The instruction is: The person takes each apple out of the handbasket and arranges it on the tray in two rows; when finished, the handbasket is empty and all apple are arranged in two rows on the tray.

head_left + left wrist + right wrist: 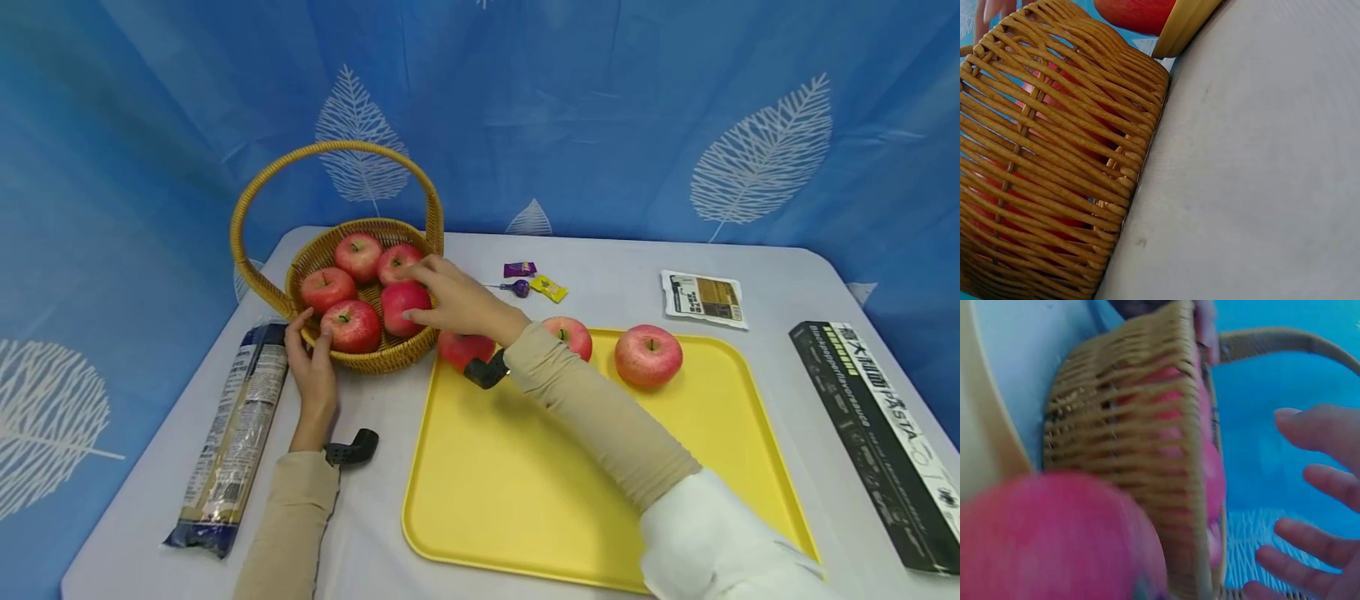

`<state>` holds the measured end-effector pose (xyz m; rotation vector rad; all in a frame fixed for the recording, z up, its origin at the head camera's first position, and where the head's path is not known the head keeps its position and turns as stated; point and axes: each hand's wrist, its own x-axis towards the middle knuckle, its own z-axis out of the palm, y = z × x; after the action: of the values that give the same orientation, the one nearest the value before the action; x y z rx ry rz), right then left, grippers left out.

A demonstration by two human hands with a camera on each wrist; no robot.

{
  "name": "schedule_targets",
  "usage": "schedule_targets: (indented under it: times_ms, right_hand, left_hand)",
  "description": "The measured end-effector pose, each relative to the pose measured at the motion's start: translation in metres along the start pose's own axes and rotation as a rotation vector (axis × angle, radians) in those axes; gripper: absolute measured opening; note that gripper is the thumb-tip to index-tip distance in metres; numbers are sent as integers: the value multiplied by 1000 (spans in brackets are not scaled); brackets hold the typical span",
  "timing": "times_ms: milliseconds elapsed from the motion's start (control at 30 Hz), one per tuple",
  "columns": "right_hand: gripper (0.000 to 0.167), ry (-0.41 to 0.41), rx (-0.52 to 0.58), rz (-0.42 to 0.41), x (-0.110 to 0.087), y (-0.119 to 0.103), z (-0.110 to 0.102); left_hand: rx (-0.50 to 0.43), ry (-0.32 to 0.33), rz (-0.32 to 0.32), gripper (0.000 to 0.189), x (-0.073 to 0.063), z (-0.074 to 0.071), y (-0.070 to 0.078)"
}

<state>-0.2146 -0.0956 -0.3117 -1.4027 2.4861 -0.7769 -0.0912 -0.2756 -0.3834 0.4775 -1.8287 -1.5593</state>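
Right hand [461, 296] over basket [390, 358], fingers apart, red apple [405, 310] inside; left hand [313, 371] against basket, grip can't tell! Loading step, seemingly; next calls for pale apple [648, 357] off tray [525, 492].

Beyond the fingers [1319, 544] hangs a blue cloth [562, 125] printed with white leaves [765, 160]; below the fingers spreads a pale, round-cornered tabletop [367, 533]

We see rough, ridged wicker on the basket [386, 361], and smooth, glossy skins on the apples [352, 326]! The tray [525, 500] looks like smooth plastic, the desk [375, 517] wears matt cloth, and shiny, crinkled film wraps the long packet [232, 442]!
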Motion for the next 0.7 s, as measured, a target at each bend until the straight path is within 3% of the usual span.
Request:
schedule_targets:
  times_ms: [100,333,500,600,700]
  right_hand:
    - [62,-71,-108,5,14,-10,11]
    - [84,-185,-205,124,46,-25,28]
    - [74,-235,-353,188,53,-19,39]
    - [66,-210,-325,188,52,-10,40]
    - [63,-162,-201,140,48,-1,38]
  left_hand:
    - [12,-1,0,42,-1,0,0]
    - [14,-2,5,42,0,-1,0]
    - [-7,6,8,42,-1,0,-1]
    - [-3,5,11,42,-1,1,-2]
    - [2,10,14,42,-2,0,-2]
